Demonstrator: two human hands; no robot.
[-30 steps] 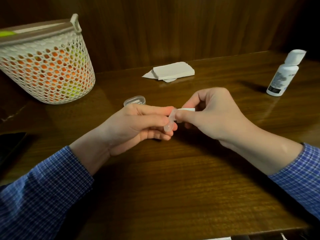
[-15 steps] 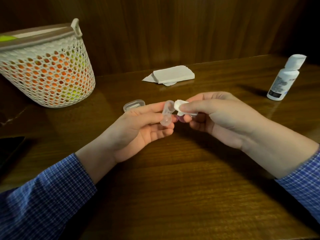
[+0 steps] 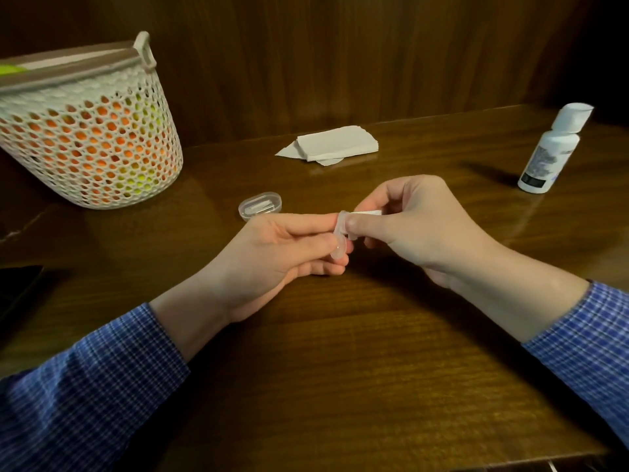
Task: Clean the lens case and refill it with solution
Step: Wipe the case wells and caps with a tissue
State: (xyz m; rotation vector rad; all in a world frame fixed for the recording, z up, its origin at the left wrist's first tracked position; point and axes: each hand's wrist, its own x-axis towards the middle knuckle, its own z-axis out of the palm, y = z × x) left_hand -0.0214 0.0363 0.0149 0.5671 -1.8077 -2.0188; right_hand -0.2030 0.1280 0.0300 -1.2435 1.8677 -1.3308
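— While both hands hover over the table, where is the case?

— The case sits between them, just in front of the lid, which lies flat on the wood. It is a small clear oblong piece.

— Which way does it run?

— Its long axis stands steep, the top end tipped a little away from the person and the bottom end nearer them. Which face is the hollow one, I cannot tell; the plastic is too clear and too small.

— Who has hold of it?

— The left hand pinches it: thumb along the top, fingers curled underneath, the tips closing on the case's left side. The right hand meets it from the other side, fingers curled round a folded bit of white tissue, with the thumb tip pressed against the case's upper end. Only a strip of that tissue shows, poking out behind the thumb.

— And round about?

— Beyond the lid, further from the person, lies a stack of tissues. Left of the lid stands a white mesh basket with orange and yellow showing through its holes. Well to the right of the lid, a white bottle stands upright with its cap on, well apart from either hand. Both sleeves are blue check.
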